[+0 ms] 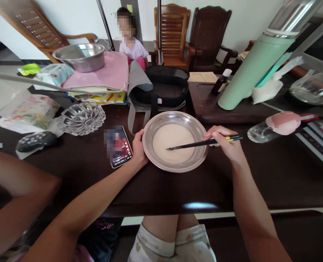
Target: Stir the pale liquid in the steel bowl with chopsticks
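A shallow steel bowl [161, 163] with pale batter [173, 142] sits on the dark table in front of me. My left hand [138, 149] grips the bowl's left rim, fingers curled on it. My right hand [226, 143] is closed on a pair of black chopsticks [199, 144] whose tips rest in the batter. A phone [119, 146] lies face up just left of my left hand.
A glass dish [82, 118], a game controller [36, 141], a black bag [165, 89], a mint-green flask [248, 69] and a pink-lidded bottle [281, 125] surround the bowl. A steel basin [79, 56] sits on books. Someone's arm [16, 196] is at my left; a child sits behind.
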Demonstrator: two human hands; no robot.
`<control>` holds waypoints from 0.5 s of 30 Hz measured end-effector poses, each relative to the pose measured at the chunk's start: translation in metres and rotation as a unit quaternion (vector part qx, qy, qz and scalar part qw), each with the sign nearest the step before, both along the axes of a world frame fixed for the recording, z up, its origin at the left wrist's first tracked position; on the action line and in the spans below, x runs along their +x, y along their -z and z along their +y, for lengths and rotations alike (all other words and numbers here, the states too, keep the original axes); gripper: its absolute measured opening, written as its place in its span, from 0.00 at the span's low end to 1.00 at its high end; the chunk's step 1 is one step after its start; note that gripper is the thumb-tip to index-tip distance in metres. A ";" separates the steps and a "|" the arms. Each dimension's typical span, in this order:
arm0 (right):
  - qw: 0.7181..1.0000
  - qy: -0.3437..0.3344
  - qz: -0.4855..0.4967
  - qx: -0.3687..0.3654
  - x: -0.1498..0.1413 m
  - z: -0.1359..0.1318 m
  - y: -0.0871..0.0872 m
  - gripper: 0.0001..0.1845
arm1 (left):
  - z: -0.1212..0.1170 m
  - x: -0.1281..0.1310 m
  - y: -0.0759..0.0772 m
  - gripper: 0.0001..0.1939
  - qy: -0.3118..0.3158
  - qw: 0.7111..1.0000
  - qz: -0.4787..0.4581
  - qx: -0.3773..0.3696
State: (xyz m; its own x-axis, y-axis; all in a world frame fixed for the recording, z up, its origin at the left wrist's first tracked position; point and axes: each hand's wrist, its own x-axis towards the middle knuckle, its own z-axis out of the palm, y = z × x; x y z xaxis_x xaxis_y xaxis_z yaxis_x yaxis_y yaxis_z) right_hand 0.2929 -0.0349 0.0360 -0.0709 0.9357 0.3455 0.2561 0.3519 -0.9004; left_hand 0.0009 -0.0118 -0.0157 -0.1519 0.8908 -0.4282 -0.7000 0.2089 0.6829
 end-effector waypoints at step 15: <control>0.999 0.023 -0.019 0.012 0.002 0.000 -0.001 0.22 | 0.001 -0.001 0.004 0.13 -0.003 1.000 0.002 0.002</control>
